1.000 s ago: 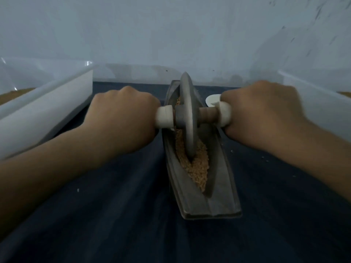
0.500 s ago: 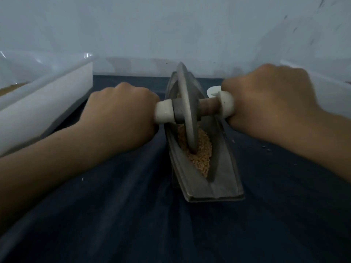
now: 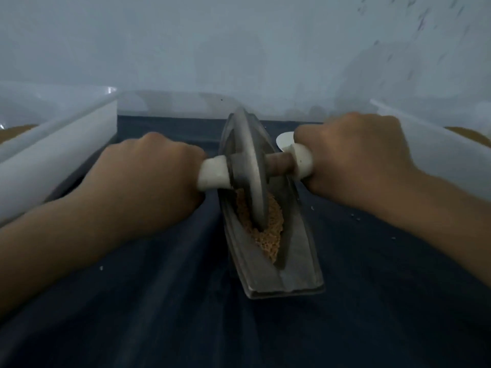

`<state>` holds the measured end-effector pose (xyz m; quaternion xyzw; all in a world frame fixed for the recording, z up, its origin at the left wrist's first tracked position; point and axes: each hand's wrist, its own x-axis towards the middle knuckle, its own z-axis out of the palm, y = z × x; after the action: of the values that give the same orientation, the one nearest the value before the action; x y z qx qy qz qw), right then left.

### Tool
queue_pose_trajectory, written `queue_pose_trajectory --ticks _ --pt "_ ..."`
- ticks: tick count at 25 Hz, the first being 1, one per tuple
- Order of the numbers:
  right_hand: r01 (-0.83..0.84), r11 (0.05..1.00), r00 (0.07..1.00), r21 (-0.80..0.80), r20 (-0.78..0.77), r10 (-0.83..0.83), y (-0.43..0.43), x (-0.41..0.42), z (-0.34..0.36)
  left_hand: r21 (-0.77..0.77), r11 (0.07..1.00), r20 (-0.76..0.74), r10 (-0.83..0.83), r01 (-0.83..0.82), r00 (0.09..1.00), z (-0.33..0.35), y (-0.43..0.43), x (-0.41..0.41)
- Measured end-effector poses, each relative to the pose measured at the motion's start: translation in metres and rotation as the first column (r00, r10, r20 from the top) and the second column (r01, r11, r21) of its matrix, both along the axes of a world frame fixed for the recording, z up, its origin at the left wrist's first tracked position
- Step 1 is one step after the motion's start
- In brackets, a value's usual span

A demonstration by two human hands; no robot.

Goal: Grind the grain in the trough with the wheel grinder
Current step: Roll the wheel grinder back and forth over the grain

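Observation:
A grey boat-shaped trough (image 3: 297, 272) lies lengthwise on a dark blue cloth, with tan grain (image 3: 268, 232) heaped in its groove. The grey metal wheel grinder (image 3: 251, 166) stands upright in the groove, its lower rim sunk in the grain. My left hand (image 3: 148, 179) grips the white handle on the wheel's left side, and my right hand (image 3: 353, 158) grips the white handle on the right side. The fingers of both hands curl under the handles and are hidden.
A white plastic bin (image 3: 55, 155) holding tan grain stands at the left, and another white bin (image 3: 435, 144) stands at the right. A small white round object (image 3: 285, 139) lies behind my right hand. A pale wall rises at the back. Stray grains dot the cloth.
The wheel sits in much the same place in the trough, over the near part of the grain. Both hands keep their grip on the handles.

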<state>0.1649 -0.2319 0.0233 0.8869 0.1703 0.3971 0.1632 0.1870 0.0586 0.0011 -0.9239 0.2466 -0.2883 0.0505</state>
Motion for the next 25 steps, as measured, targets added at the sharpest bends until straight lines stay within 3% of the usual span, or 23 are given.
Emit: queue_pose_trajectory --ticks 3,5,7,10,12,14,15,17,20,22,25 --pt "0.165 0.978 0.968 0.129 -0.213 -0.135 0.011 0.035 0.003 0.078 0.975 0.094 0.201 -0.208 0.975 0.022 -0.03 0.03" --pt "0.282 0.932 0.897 0.228 -0.408 -0.171 0.017 0.052 0.009 0.109 0.955 -0.006 0.277 -0.275 0.961 0.044 -0.052 0.051" --pt "0.299 0.921 0.877 0.25 -0.452 -0.162 0.015 0.046 0.007 0.151 0.952 -0.049 0.277 -0.267 0.96 0.051 -0.058 0.051" --pt "0.109 0.976 0.976 0.19 -0.207 -0.069 -0.002 0.004 -0.011 0.124 0.982 0.13 0.125 -0.141 0.984 0.028 -0.031 0.01" --pt "-0.02 0.986 0.994 0.167 -0.099 0.037 -0.011 -0.02 -0.015 0.095 0.994 0.113 0.034 -0.045 0.993 0.018 -0.014 -0.008" --pt "-0.031 0.986 0.996 0.164 -0.075 0.044 -0.012 -0.017 -0.011 0.094 0.994 0.093 0.051 -0.06 0.994 0.014 -0.012 -0.001" --pt "0.026 0.988 0.997 0.154 -0.08 -0.014 -0.006 -0.007 -0.008 0.096 0.988 0.104 0.114 -0.124 0.988 0.014 -0.019 0.004" --pt "0.206 0.965 0.959 0.164 -0.228 -0.167 0.011 0.02 0.003 0.09 0.959 0.067 0.262 -0.267 0.963 0.023 -0.041 0.024" --pt "0.314 0.933 0.873 0.176 -0.439 -0.211 0.019 0.045 0.016 0.1 0.943 -0.018 0.322 -0.318 0.947 0.039 -0.055 0.043" --pt "0.226 0.969 0.928 0.095 -0.325 -0.185 0.011 0.029 0.014 0.067 0.966 -0.059 0.255 -0.251 0.965 0.032 -0.042 0.026" --pt "0.049 0.998 0.995 0.039 -0.087 -0.046 -0.005 -0.016 0.0 0.043 0.997 0.088 0.067 -0.071 0.994 0.008 -0.015 -0.011"
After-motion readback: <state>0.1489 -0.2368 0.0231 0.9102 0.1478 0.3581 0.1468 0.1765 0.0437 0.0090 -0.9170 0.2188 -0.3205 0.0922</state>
